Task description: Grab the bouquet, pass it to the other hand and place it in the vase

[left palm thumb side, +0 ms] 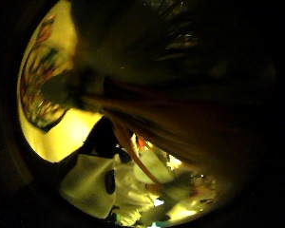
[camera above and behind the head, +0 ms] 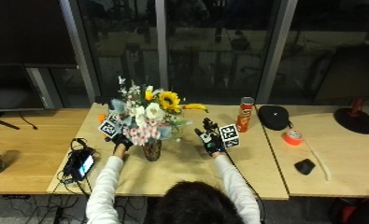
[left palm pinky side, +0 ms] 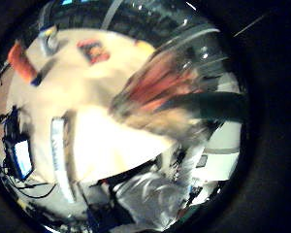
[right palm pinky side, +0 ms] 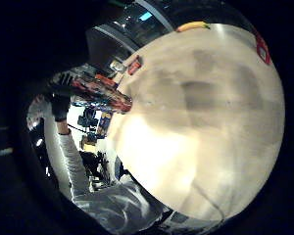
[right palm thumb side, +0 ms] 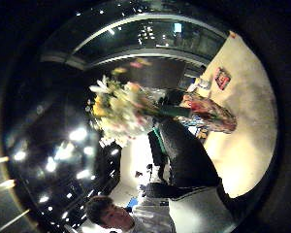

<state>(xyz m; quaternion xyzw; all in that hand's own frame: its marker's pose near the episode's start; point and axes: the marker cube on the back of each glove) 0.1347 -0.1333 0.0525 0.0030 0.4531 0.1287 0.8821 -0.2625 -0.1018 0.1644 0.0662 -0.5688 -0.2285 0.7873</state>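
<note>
The bouquet [camera above and behind the head: 148,114], with a sunflower and white, yellow and pink blooms, stands upright with its stems in the patterned vase [camera above and behind the head: 152,150] near the table's front edge. My left hand [camera above and behind the head: 120,141] is at the vase's left side and grips the stems just above the vase mouth. In the right thumb side palm view, the bouquet [right palm thumb side: 121,114] joins the vase [right palm thumb side: 211,114] by a green stem, with the left hand [right palm thumb side: 172,97] on it. My right hand [camera above and behind the head: 210,137] hovers to the right of the vase, fingers spread and holding nothing.
Behind the bouquet lies a banana [camera above and behind the head: 193,107]. A red chips can [camera above and behind the head: 244,114], a black cap [camera above and behind the head: 273,116], an orange tape roll [camera above and behind the head: 291,136] and a black mouse [camera above and behind the head: 304,166] are to the right. A small device with cables [camera above and behind the head: 81,163] lies at the left.
</note>
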